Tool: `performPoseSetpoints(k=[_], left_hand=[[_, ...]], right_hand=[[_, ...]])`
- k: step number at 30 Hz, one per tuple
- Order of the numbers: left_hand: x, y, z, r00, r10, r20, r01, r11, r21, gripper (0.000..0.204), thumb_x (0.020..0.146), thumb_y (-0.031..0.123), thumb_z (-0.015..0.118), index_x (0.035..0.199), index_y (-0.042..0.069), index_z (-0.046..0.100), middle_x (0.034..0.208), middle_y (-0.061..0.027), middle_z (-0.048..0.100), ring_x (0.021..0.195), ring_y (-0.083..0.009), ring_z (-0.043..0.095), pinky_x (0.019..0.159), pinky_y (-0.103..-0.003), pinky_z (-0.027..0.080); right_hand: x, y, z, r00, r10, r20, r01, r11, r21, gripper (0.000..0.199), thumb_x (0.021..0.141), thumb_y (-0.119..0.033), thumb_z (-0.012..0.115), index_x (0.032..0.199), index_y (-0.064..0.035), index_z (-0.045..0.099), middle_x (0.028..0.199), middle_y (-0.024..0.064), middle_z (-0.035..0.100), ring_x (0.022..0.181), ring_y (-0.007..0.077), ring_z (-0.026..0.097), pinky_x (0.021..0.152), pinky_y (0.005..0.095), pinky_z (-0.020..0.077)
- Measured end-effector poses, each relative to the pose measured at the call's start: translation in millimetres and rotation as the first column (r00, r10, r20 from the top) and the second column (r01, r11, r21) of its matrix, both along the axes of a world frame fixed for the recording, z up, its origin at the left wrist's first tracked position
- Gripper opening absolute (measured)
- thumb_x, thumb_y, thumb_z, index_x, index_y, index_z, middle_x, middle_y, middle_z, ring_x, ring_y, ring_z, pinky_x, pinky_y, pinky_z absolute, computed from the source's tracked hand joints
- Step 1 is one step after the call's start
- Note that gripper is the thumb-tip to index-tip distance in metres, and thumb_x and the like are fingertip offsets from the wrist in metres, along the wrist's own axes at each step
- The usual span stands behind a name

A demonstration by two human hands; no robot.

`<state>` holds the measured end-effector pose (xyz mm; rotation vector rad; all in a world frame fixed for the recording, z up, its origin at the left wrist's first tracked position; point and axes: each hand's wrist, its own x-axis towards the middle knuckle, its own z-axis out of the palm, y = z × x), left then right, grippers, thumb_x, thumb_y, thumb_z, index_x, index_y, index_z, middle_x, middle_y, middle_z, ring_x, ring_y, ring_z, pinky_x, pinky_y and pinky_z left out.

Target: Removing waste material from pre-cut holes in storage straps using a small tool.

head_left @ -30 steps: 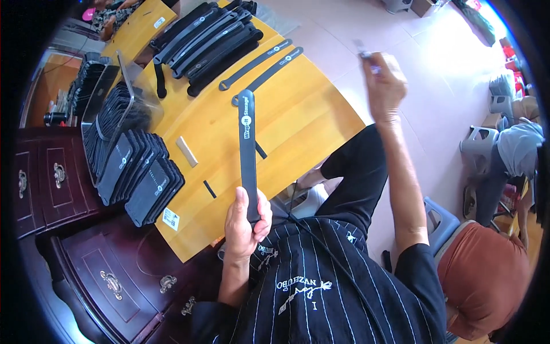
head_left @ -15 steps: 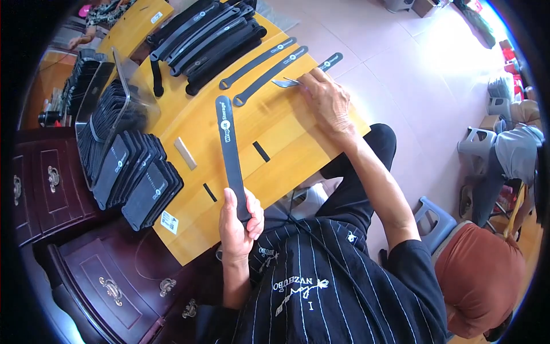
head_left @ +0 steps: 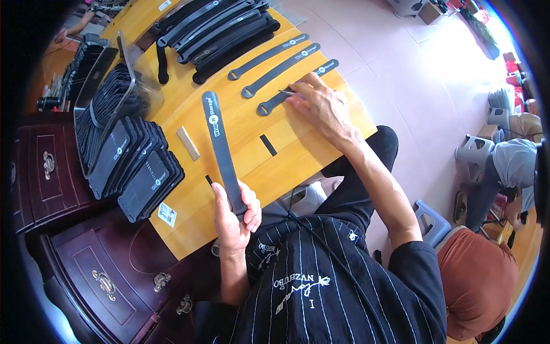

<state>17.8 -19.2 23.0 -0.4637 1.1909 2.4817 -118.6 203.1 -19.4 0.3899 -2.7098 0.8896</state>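
My left hand [head_left: 236, 221] is closed around the lower end of a black strap [head_left: 221, 146] with white print near its rounded tip. The strap points up and away over the table. My right hand [head_left: 325, 109] rests on another black strap [head_left: 268, 109] at the table's right side, covering its middle. From between its fingers pokes a small pointed metal tool [head_left: 285, 92], mostly hidden by the hand, so its exact kind does not show. Two similar straps, a nearer one [head_left: 281, 70] and a farther one [head_left: 267, 57], lie side by side beyond it, each with a ring-shaped end.
Bundles of black straps [head_left: 220, 34] lie at the yellow table's [head_left: 229, 241] far side. Stacked black pieces [head_left: 140, 178] and a clear bin [head_left: 123, 63] of straps stand left. A small wooden block [head_left: 188, 143] lies mid-table. Dark drawers [head_left: 86, 264] flank it; another person sits right.
My right hand has drawn slightly nearer, and the third strap's ring end now shows beside it. The metal tool is more hidden. My left hand still holds its strap; the view has shifted a little.
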Motion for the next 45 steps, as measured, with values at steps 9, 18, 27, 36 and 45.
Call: performPoseSetpoints(k=[9,18,27,36,45], left_hand=[[-1,3,-6,0.969,-0.068,-0.237,0.094,0.990,0.103,0.044,0.100,0.045,0.034,0.112,0.005,0.047,0.076,-0.0094,0.051,0.067,-0.0195,0.050,0.063,-0.032,0.042],[-9,13,3,0.935,-0.098,-0.340,0.045,0.986,-0.162,0.042,0.098,0.035,0.049,0.120,0.000,0.048,0.107,-0.0147,0.058,0.091,-0.0161,0.055,0.085,-0.032,0.044],[-29,44,2,0.927,0.030,-0.373,-0.064,0.995,-0.077,0.031,0.094,0.013,0.057,0.122,0.001,0.049,0.127,-0.0232,0.053,0.114,-0.0253,0.057,0.098,-0.038,0.048],[-24,61,-1,0.914,0.018,-0.404,-0.078,0.988,-0.132,0.030,0.092,0.005,0.059,0.120,0.000,0.050,0.126,-0.0239,0.054,0.113,-0.0261,0.057,0.096,-0.038,0.050],[-23,66,-1,0.884,0.006,-0.467,-0.100,0.979,-0.176,0.031,0.087,0.000,0.063,0.115,-0.002,0.050,0.121,-0.0233,0.056,0.113,-0.0274,0.057,0.094,-0.037,0.052]], right_hand=[[-9,0,-16,0.997,-0.073,-0.035,0.072,0.997,-0.038,0.019,0.087,-0.028,0.062,0.095,-0.0106,0.067,0.091,0.0061,0.057,0.079,0.0262,0.064,0.068,0.0367,0.0522],[40,3,30,0.976,-0.217,0.028,0.217,0.944,-0.249,0.025,0.094,-0.026,0.054,0.104,-0.0037,0.056,0.086,0.0150,0.064,0.080,0.0288,0.065,0.070,0.0381,0.0491],[136,-10,74,0.929,0.112,0.353,0.143,0.770,-0.622,0.014,0.091,-0.010,0.057,0.102,-0.0030,0.057,0.084,0.0116,0.061,0.071,0.0243,0.063,0.064,0.0332,0.0491],[138,-4,67,0.977,0.067,0.202,0.035,0.884,-0.466,0.016,0.089,-0.013,0.061,0.105,-0.0100,0.062,0.079,0.0092,0.058,0.069,0.0245,0.062,0.059,0.0321,0.0488],[142,2,65,0.976,0.071,0.208,0.049,0.851,-0.522,0.017,0.090,-0.008,0.061,0.105,-0.0002,0.063,0.081,0.0096,0.061,0.067,0.0166,0.062,0.061,0.0262,0.0490]])
